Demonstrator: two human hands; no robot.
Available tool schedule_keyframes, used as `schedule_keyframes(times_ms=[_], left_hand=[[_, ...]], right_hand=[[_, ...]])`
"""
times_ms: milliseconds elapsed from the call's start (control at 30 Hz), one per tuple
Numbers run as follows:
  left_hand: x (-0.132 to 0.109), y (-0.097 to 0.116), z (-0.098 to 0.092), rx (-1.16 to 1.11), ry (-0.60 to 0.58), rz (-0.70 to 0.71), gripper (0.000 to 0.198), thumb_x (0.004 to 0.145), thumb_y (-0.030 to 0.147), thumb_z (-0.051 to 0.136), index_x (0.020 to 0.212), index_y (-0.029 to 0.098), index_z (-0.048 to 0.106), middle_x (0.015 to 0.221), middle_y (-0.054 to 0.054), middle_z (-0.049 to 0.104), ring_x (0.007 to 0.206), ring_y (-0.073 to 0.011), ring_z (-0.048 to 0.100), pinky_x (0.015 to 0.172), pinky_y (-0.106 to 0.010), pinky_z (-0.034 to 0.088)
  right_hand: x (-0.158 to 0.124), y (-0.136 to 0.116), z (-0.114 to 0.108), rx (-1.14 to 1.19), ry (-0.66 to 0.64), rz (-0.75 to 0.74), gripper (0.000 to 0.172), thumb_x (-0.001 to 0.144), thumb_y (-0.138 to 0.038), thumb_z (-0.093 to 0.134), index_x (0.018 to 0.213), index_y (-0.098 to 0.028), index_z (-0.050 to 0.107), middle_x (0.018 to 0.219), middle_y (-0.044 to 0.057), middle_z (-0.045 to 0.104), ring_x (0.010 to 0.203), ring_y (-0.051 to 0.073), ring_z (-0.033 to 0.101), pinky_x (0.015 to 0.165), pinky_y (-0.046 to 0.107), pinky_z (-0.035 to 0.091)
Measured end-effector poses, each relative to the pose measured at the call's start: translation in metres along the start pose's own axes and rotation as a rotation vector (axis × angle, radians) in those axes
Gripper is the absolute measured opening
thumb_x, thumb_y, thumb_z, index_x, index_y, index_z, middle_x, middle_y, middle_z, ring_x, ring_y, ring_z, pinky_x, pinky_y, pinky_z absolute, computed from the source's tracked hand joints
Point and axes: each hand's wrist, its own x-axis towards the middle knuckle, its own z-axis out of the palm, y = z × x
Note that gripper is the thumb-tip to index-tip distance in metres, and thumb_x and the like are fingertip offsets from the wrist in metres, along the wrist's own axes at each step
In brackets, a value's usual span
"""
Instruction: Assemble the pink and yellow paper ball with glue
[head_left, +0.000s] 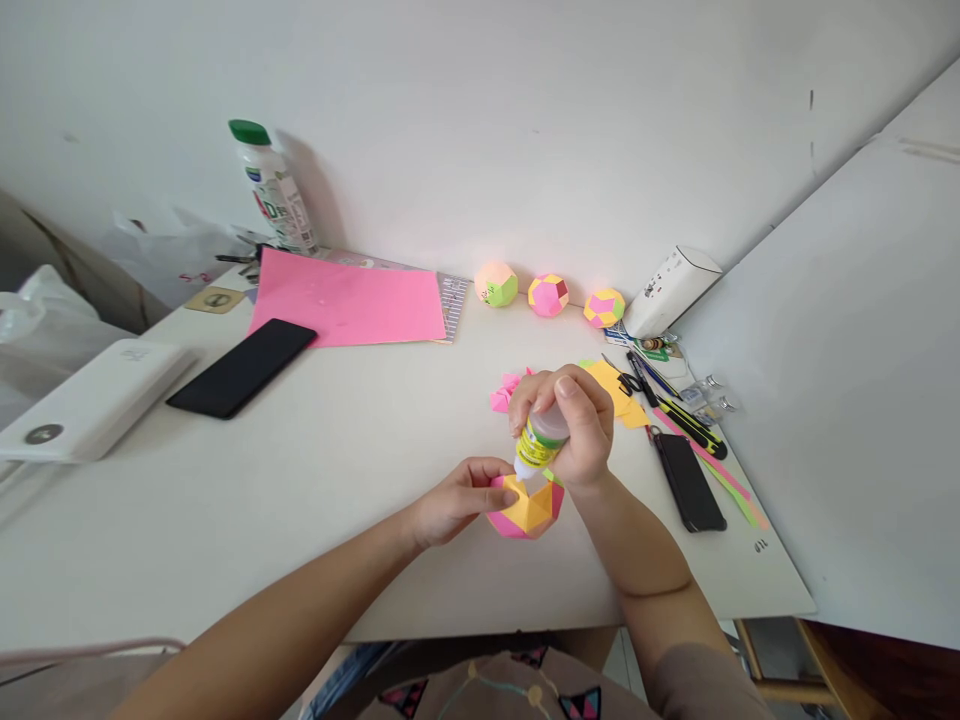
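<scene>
Between the thumb and fingers of my left hand is a many-sided paper ball in yellow, pink and orange, with a gap at its top. My right hand grips a glue bottle with a yellow-green label, tipped so its white nozzle points down. The nozzle is at the upper edge of the ball, close to my left thumb; whether it touches the paper I cannot tell. Folded pink paper pieces lie just behind my right hand, and yellow paper pieces lie to their right.
Three finished-looking paper balls stand along the wall. At left are a pink sheet, a black phone, a white power bank and a green-capped bottle. At right lie cutters, a black case and a white box.
</scene>
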Motion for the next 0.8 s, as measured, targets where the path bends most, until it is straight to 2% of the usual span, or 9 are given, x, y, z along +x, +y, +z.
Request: schedule_keyframes(times_ms=[167,500,800], left_hand=[[-0.0001,0.0,0.0008,0.004,-0.001,0.001,0.029,0.062,0.033,0.08,0.08,0.011,0.072,0.073,-0.005,0.066,0.067,-0.0138,0.056,0.067,-0.026,0.042],[-0.0002,-0.0002,0.0018,0.021,-0.019,-0.013,0.029,0.064,0.033,0.078,0.082,0.011,0.072,0.074,-0.005,0.068,0.067,-0.015,0.058,0.068,-0.027,0.043],[-0.0005,0.0015,0.0019,-0.005,0.04,-0.01,0.027,0.06,0.031,0.081,0.076,0.012,0.071,0.07,-0.004,0.067,0.065,-0.0135,0.057,0.065,-0.026,0.042]], right_hand=[[-0.0006,0.0004,-0.0001,0.022,-0.008,-0.019,0.026,0.088,-0.03,0.048,0.065,-0.02,0.054,0.053,0.0,0.056,0.045,0.013,0.051,0.045,0.029,0.043],[-0.0008,0.0008,-0.0007,-0.013,-0.012,0.007,0.026,0.088,-0.034,0.049,0.065,-0.021,0.052,0.054,0.0,0.057,0.045,0.014,0.051,0.045,0.029,0.044],[0.0013,-0.0059,-0.0016,-0.003,0.014,-0.049,0.026,0.088,-0.028,0.047,0.064,-0.021,0.053,0.053,0.001,0.057,0.044,0.014,0.05,0.044,0.029,0.04]])
